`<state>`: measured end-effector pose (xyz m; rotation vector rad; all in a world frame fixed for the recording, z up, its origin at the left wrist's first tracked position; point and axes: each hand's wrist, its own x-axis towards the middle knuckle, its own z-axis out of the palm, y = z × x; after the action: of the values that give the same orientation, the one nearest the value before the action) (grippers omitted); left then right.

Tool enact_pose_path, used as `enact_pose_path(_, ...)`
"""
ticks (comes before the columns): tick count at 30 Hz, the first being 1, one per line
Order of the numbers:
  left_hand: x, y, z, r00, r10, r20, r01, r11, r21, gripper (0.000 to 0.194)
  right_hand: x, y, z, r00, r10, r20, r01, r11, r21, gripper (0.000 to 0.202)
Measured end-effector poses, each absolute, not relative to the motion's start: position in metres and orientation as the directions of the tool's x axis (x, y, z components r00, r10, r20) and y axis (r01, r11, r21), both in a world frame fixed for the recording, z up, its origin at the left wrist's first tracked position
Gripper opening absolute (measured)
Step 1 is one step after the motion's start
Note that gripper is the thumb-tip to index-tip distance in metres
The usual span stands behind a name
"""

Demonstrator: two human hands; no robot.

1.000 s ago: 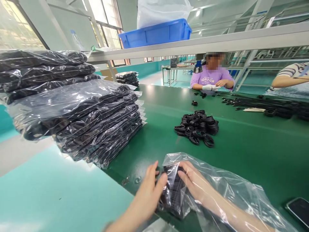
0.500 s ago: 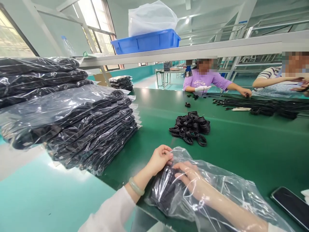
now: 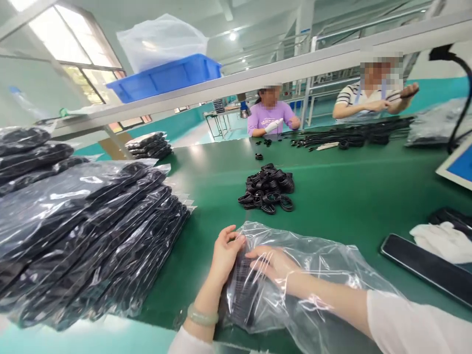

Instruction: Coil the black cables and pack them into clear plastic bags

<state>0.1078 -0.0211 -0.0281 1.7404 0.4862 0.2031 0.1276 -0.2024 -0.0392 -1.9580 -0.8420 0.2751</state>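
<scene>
A clear plastic bag [image 3: 332, 260] lies on the green table near its front edge, with a row of black coiled cables [image 3: 243, 290] in its closed end. Outside the bag, my left hand [image 3: 226, 248] pinches the plastic at its upper left corner. My right hand [image 3: 271, 265] reaches inside the bag, fingers apart and resting against the top of the black coils. A pile of loose black coils [image 3: 267, 187] sits beyond the bag.
Stacked bags of black goods [image 3: 92, 236] stand at the left. A phone [image 3: 427, 268] and white cloth [image 3: 442, 241] lie at the right. Two people [image 3: 269, 115] work across the green table [image 3: 342, 196]; a shelf holds a blue bin [image 3: 165, 78].
The view has swung right, bringing the white cloth and a blue screen corner into sight. Both hands stay at the bag. The far person in stripes has raised a hand.
</scene>
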Motion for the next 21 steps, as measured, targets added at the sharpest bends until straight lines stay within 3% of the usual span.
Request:
enact_pose_path(5,0.084,-0.005,-0.008,0.864,0.477,-0.16,0.406,-0.474,0.781,0.056,0.125,-0.213,-0.028,0.739,0.667,0.096,0.494,-0.439,-0.75,0.036)
enact_pose_path(8,0.075,-0.012,-0.004,0.88,0.435,-0.19,0.434,-0.576,0.692,0.054,0.124,-0.215,-0.03,0.748,0.656,0.107,0.537,-0.502,-0.678,0.02)
enact_pose_path(14,0.078,-0.034,-0.014,0.931,0.353,-0.096,0.307,-0.612,0.729,0.048,0.123,-0.203,-0.039,0.66,0.727,0.19,0.689,-0.486,-0.537,0.004)
enact_pose_path(21,0.087,-0.022,-0.023,0.94,0.336,-0.06,0.249,-0.554,0.795,0.059,0.123,-0.209,-0.031,0.582,0.781,0.227,0.761,-0.425,-0.49,0.017)
